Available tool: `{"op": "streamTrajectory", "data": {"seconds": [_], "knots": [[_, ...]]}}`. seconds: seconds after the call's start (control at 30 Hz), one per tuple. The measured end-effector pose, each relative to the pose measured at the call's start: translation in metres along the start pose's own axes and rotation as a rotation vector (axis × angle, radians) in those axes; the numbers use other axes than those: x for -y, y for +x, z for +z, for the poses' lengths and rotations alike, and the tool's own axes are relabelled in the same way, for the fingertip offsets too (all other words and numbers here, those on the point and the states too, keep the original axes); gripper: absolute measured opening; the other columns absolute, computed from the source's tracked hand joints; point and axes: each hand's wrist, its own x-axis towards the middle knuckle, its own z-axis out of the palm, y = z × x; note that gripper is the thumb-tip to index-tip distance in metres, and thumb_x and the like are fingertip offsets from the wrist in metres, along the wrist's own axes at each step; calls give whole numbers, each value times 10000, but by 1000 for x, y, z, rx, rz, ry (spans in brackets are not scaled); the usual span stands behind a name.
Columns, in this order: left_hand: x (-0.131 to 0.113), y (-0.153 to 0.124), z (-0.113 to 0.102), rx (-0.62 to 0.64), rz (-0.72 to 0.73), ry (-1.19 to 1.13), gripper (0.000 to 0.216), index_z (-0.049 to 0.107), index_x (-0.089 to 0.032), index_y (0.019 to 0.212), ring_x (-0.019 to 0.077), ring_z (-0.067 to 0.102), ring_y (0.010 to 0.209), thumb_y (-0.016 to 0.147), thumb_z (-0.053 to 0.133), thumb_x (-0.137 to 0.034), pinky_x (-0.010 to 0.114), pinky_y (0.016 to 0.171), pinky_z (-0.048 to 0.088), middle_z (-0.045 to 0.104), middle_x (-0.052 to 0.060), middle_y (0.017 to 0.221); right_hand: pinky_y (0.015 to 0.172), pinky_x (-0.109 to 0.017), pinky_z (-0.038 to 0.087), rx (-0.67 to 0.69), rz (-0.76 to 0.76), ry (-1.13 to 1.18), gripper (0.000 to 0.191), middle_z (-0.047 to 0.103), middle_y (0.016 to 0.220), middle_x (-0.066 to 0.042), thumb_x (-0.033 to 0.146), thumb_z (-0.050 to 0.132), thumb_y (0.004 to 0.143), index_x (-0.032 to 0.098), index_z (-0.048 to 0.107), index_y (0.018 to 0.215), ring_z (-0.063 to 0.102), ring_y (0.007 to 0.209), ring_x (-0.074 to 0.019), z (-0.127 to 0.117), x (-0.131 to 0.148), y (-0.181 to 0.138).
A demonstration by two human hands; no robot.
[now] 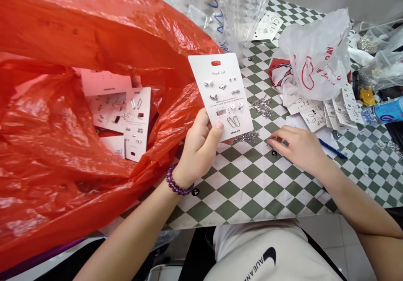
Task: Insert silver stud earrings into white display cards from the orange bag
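Observation:
My left hand grips the lower edge of a white Claire's earring card, holding it upright over the checkered table. The card carries several silver studs and paperclip-shaped earrings. My right hand rests on the table with its fingers slightly curled, holding nothing. Its fingertips are close to a small heap of loose silver earrings, and a second heap lies farther back. A purple bead bracelet circles my left wrist.
A large orange-red plastic bag at the left holds several earring cards. Loose cards, a white printed plastic bag, a blue pen, a water bottle and clear bags lie on the green-and-white table.

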Motion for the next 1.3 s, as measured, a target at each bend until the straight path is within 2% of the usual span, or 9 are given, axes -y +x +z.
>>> {"op": "streamTrajectory", "data": {"seconds": [0.13,0.27,0.43,0.53,0.63,0.87,1.03,1.2,1.3], "knots": [[0,-1,3,-4,-1,0,327,527,-213,1137,203,680,801,891,546,-427,288,552,609,644,95,1096,482,-277,285,-42,10,-117,238,680,754,-50,288,514,921,165,667,786,594,622,-175,18,7,-3],[1,-2,3,17,-3,9,327,521,-208,1138,193,677,776,897,534,-429,279,550,609,655,95,1070,473,-282,265,-56,-22,-86,276,664,734,-56,253,452,934,164,646,759,567,600,-165,17,7,-2],[2,-3,3,46,9,34,300,531,-217,1139,192,672,833,914,508,-414,269,593,607,646,97,1139,543,-252,404,-32,-10,419,153,625,763,-7,233,493,920,204,601,816,519,597,-111,-4,16,0],[2,-3,4,52,20,33,274,543,-216,1116,168,659,774,913,515,-399,263,578,603,651,85,1091,689,-262,486,-116,-18,727,136,612,889,-30,290,520,929,219,592,839,580,820,-143,-8,25,8],[2,-4,4,73,19,47,268,549,-218,1125,151,642,703,917,513,-383,270,573,602,657,67,991,812,-301,498,-146,-6,889,166,589,1062,-64,352,528,927,213,594,865,558,1036,-185,-2,31,20],[7,-6,2,133,3,94,300,533,-234,1193,175,662,759,928,498,-370,274,594,594,663,74,1051,628,-256,440,-66,100,1107,231,543,767,4,425,542,909,194,548,902,488,674,-111,13,36,34],[6,-6,3,136,-2,71,285,545,-234,1166,166,657,704,923,504,-379,274,573,589,661,72,1022,605,-256,434,-88,106,1090,227,546,764,2,424,539,903,197,540,888,482,656,-110,11,37,33],[5,-7,5,136,-26,54,284,562,-228,1134,177,660,730,909,522,-395,297,601,611,659,77,1016,684,-275,479,-130,134,1067,160,570,827,-2,349,580,866,207,506,879,549,741,-118,17,39,32],[3,-7,6,129,-49,45,340,552,-225,1153,201,677,817,869,588,-408,292,595,613,663,93,1078,690,-270,499,-196,185,1173,265,544,789,33,320,651,795,230,428,907,559,718,-105,23,43,32]]}}
